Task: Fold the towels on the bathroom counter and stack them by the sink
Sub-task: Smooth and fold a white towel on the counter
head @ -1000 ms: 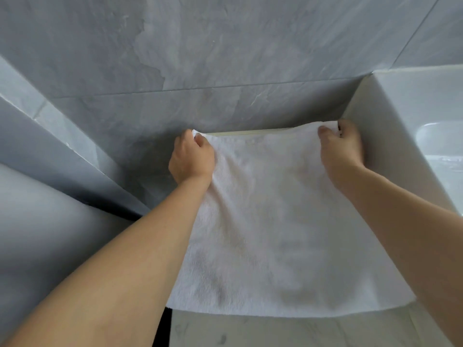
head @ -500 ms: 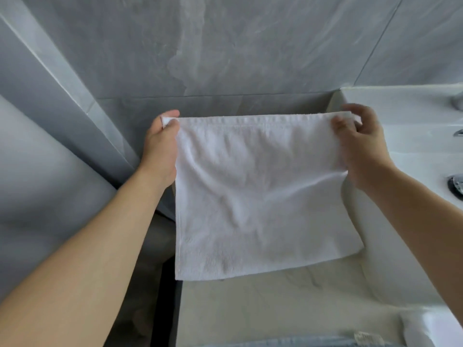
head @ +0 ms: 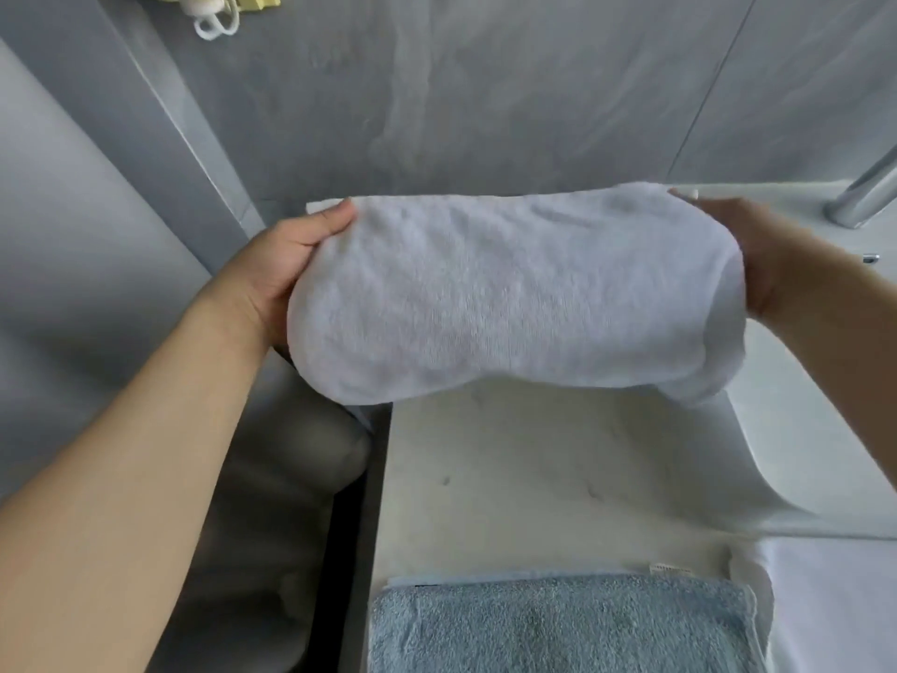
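Head view: we hold the white towel [head: 505, 293] in the air above the counter [head: 524, 478], its long axis running left to right between our hands, the fold sagging toward us. Our left hand [head: 286, 269] grips the left end, thumb on top; our right hand [head: 772, 259] grips the right end, fingers mostly hidden. A folded blue towel [head: 558, 624] lies at the counter's near edge, beside the sink [head: 825, 454].

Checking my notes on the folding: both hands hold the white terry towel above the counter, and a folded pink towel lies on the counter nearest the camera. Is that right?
Not quite: the folded towel nearest the camera is blue-grey, not pink, as the head view shows. The rest stands: left hand and right hand hold the white terry towel above the counter.
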Tool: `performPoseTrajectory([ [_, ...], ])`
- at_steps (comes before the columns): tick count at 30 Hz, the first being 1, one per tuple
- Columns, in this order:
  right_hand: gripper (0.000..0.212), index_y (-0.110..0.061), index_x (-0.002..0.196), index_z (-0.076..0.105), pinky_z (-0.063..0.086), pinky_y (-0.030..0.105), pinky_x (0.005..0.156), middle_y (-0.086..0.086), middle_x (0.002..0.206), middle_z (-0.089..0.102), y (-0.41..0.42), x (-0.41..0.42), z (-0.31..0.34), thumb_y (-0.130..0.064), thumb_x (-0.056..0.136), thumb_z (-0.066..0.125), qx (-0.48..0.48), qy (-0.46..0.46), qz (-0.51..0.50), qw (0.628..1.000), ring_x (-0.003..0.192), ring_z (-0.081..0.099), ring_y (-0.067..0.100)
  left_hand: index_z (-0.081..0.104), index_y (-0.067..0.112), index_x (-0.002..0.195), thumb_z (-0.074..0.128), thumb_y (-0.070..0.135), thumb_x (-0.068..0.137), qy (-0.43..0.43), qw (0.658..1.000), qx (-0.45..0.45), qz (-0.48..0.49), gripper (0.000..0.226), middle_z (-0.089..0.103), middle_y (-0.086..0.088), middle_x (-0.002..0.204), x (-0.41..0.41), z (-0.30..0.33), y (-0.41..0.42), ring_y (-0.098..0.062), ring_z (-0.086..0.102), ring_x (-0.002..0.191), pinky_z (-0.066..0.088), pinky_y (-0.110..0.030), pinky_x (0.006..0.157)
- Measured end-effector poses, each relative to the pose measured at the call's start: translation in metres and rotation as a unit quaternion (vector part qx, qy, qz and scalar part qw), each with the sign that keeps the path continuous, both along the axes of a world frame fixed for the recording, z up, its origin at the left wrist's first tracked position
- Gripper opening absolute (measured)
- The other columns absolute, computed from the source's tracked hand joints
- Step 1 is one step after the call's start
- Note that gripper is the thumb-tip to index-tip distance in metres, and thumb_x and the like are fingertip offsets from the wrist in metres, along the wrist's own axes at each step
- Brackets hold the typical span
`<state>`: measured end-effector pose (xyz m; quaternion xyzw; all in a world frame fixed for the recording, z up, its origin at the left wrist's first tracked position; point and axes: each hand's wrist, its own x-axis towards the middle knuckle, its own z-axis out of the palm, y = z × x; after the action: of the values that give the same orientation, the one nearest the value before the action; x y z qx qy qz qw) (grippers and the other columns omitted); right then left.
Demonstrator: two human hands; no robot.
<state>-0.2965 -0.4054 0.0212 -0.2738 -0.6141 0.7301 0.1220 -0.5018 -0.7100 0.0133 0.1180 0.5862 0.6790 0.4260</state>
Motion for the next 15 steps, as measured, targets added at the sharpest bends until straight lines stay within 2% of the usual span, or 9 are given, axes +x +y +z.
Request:
performPoseTrajectory([
  [1,0.044,-0.021,0.07,0.079,0.053,0.02,0.051,-0.006,0.071,0.073,0.003,0.004,0.003,-0.018,0.099,0.046,0.003,-0.036,0.021,0.999,0.063,0.069,0.008,0.08,0.017,0.1,0.06,0.04,0.094,0.0,1.0,-0.028,-0.007,0.03,0.074,-0.005,0.109,0.001,0.006,-0.003,-0.022,0.07,0.105,0.058,-0.032,0.078],
  [3,0.034,-0.013,0.076,0.074,0.05,0.022,0.041,-0.002,0.066,0.072,0.006,0.009,0.005,-0.014,0.098,0.048,0.008,-0.117,0.048,0.992,0.055,0.069,0.011,0.08,0.018,0.095,0.061,0.039,0.094,-0.003,0.998,-0.056,-0.013,0.028,0.075,-0.003,0.102,0.004,0.01,-0.004,-0.02,0.072,0.098,0.059,-0.031,0.075],
  [6,0.02,-0.007,0.094,0.067,0.053,0.025,0.044,0.007,0.085,0.075,0.006,0.012,-0.001,-0.013,0.098,0.048,-0.025,-0.17,0.054,0.984,0.063,0.072,0.016,0.08,0.024,0.092,0.057,0.048,0.096,-0.001,0.998,-0.059,-0.011,0.034,0.075,0.0,0.099,0.009,0.003,-0.005,-0.016,0.073,0.095,0.059,-0.028,0.074],
  [8,0.029,-0.002,0.109,0.067,0.059,0.031,0.058,0.015,0.105,0.072,0.004,0.016,-0.012,-0.014,0.1,0.042,-0.076,-0.175,0.08,0.978,0.082,0.073,0.023,0.08,0.026,0.09,0.05,0.057,0.095,-0.011,0.999,-0.049,-0.014,0.043,0.075,0.0,0.1,0.011,-0.007,-0.006,-0.016,0.072,0.097,0.059,-0.028,0.076],
  [9,0.037,0.005,0.113,0.066,0.06,0.037,0.072,0.023,0.113,0.067,0.004,0.021,-0.018,-0.015,0.102,0.036,-0.111,-0.164,0.124,0.972,0.094,0.07,0.032,0.08,0.027,0.089,0.051,0.059,0.094,-0.02,0.999,-0.036,-0.023,0.044,0.074,0.001,0.099,0.012,-0.011,-0.007,-0.015,0.072,0.097,0.059,-0.028,0.077],
  [11,0.047,0.024,0.116,0.053,0.04,0.046,0.104,0.035,0.134,0.044,-0.001,0.026,-0.027,-0.014,0.102,0.029,-0.219,-0.088,0.191,0.953,0.116,0.053,0.049,0.079,0.024,0.096,0.064,0.058,0.086,-0.055,0.997,0.006,-0.054,0.038,0.073,0.0,0.104,0.013,-0.015,-0.012,-0.015,0.07,0.104,0.057,-0.029,0.086],
  [12,0.047,0.032,0.108,0.048,0.034,0.043,0.107,0.037,0.136,0.04,-0.001,0.023,-0.028,-0.012,0.097,0.036,-0.292,-0.062,0.163,0.941,0.116,0.05,0.05,0.078,0.023,0.1,0.07,0.056,0.083,-0.068,0.995,0.033,-0.068,0.038,0.073,0.0,0.108,0.012,-0.015,-0.013,-0.016,0.068,0.109,0.055,-0.03,0.09],
  [14,0.041,0.025,0.084,0.06,0.048,0.029,0.085,0.027,0.118,0.059,0.006,0.012,-0.032,-0.015,0.082,0.055,-0.285,-0.061,0.012,0.957,0.1,0.062,0.036,0.078,0.023,0.099,0.073,0.049,0.084,-0.053,0.992,0.087,-0.075,0.031,0.074,0.001,0.107,0.005,-0.015,-0.012,-0.016,0.067,0.11,0.054,-0.03,0.09],
  [15,0.033,0.012,0.082,0.071,0.054,0.028,0.074,0.02,0.106,0.068,0.008,0.006,-0.03,-0.018,0.078,0.059,-0.226,-0.067,0.019,0.972,0.093,0.069,0.03,0.078,0.023,0.095,0.073,0.046,0.085,-0.036,0.993,0.095,-0.063,0.026,0.074,0.002,0.104,-0.001,-0.016,-0.006,-0.016,0.068,0.108,0.054,-0.029,0.089],
])
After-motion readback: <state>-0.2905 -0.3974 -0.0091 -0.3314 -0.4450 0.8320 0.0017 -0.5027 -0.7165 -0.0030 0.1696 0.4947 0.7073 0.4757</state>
